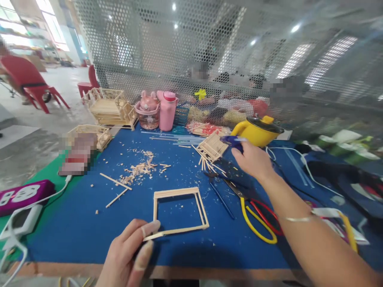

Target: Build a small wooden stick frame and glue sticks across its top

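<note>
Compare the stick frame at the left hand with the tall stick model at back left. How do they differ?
- Shape: the stick frame is a low rectangular outline; the stick model rises in posts and rails.
- Middle: the frame is open, showing the blue mat; the model has a slatted deck.
- Handling: the left hand holds the frame by its near-left corner; neither hand touches the model.

Shared: both are pale, wood-like sticks.
</note>
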The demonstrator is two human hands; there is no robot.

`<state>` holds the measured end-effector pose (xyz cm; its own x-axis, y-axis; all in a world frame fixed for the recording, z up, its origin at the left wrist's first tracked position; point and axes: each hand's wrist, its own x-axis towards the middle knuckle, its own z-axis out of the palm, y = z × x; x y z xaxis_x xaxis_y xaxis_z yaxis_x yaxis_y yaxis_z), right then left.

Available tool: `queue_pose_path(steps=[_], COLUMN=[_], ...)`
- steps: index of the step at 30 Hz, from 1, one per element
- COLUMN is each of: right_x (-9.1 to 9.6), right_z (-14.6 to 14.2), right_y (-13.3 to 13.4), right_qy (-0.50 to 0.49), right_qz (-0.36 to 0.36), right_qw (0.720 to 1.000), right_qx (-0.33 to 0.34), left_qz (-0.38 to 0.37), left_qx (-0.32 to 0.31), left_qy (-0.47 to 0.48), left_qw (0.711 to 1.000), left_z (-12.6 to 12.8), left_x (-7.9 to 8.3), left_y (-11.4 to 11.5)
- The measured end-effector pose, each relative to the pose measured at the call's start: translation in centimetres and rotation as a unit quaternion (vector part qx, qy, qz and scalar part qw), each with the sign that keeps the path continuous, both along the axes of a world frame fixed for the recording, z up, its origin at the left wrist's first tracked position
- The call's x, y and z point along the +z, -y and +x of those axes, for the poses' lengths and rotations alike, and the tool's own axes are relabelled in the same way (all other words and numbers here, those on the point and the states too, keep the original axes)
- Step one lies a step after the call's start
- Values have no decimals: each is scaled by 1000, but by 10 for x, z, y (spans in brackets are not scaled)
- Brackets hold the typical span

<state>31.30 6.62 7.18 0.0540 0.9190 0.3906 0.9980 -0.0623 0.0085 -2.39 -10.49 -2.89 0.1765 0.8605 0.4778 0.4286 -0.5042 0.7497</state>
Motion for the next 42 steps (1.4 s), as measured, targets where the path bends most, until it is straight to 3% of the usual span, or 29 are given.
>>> queue_pose_path(steps=[2,6,8,10,12,15,16,19,25,26,28,30,32,37,42], right_x=[-1,-7,-7,-5,-1,0,-2,-10,-25,-27,-32,-38,-43,-46,-46], right_z=[-3,-17,-26,-38,-51,-69,-73,-78,-71,-70,-69,-70,-71,-75,-75], right_y=[-25,-54,-48,-26,10,65,79,100,92,90,87,84,83,80,79], right_qy=[23,21,22,12,-51,-95,-95,-103,-115,-114,-117,-121,-122,-110,-94], right_qz=[-39,-91,-74,-18,70,33,18,10,-9,-6,0,2,-1,-8,-2], right_qw=[999,995,997,998,976,894,874,867,877,880,884,885,885,888,894], right_qx=[-19,21,29,54,198,436,476,488,466,461,453,449,449,447,438], left_qz=[-26,-18,13,32,40,77,87,114,111,93,42,-19,-77,-151,-156], left_qx=[42,88,84,77,57,-5,-17,-51,-83,-62,44,171,227,178,153], left_qy=[16,-49,-109,-154,-170,-175,-179,-193,-196,-178,-112,-31,20,18,13], left_qw=[999,995,990,984,983,982,980,973,971,978,992,985,970,972,976], left_z=[-1,-8,-13,-17,-16,-5,0,17,29,25,13,-2,-13,-12,-1], left_x=[-1,-7,-6,1,14,36,41,48,50,52,54,52,44,22,16], left_y=[4,2,-3,-10,-19,-34,-40,-53,-64,-64,-65,-64,-61,-50,-46])
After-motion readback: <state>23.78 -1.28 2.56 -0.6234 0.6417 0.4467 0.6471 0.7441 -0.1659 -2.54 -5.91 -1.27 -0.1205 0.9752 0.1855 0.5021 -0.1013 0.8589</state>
